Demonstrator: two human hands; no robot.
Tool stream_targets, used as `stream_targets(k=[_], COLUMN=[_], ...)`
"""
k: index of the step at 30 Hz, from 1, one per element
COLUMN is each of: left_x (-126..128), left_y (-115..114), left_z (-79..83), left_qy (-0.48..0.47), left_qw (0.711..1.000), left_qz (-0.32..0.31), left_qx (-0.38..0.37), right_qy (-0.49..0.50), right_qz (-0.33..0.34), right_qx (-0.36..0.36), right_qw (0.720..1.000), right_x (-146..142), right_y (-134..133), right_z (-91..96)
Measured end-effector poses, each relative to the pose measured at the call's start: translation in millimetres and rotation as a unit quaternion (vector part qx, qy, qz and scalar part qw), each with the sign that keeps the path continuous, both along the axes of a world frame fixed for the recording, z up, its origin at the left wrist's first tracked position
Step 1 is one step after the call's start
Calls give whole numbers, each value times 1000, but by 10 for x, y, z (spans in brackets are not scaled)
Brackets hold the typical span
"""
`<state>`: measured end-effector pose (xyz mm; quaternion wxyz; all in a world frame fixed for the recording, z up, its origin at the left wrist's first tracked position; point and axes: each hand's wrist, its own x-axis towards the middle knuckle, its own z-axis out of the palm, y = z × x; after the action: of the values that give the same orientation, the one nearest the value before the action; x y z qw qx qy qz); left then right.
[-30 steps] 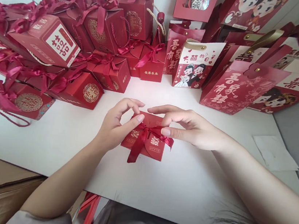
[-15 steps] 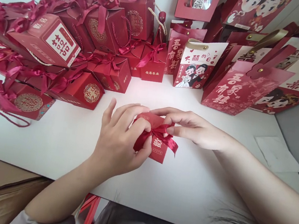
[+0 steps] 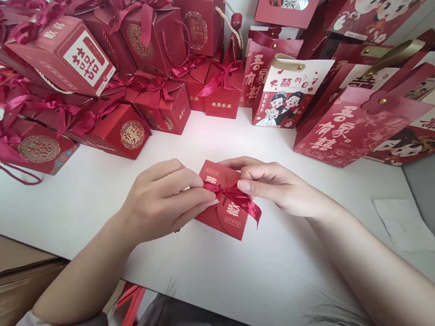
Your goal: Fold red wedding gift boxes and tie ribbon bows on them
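Two hands, frame centre: my left hand (image 3: 160, 201) and right hand (image 3: 278, 187) each clamp fingertips on the crimson ribbon (image 3: 233, 193) crossing a small red box (image 3: 229, 224), pale lettering showing.

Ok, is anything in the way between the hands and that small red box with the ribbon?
Nothing visible. The left hand and the right hand both pinch the ribbon on top of the small red box, which rests on the white table. The pile of gift boxes lies apart, farther back on the left.
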<state>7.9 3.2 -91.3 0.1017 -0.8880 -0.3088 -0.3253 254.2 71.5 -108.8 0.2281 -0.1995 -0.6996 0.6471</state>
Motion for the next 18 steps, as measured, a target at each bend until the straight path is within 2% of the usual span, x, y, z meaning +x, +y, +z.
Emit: stream_targets(k=[4, 18], left_x=[-41, -66], left_y=[-1, 6], left_z=[-22, 32], left_qy=[19, 39], left_qw=[999, 995], left_qz=[-36, -61], left_qx=[-10, -61], right_qy=[-2, -27], right_qz=[-1, -47], right_qx=[-1, 32], right_qw=[1000, 998], right_x=[2, -40], right_y=[-2, -75], right_z=[-3, 17])
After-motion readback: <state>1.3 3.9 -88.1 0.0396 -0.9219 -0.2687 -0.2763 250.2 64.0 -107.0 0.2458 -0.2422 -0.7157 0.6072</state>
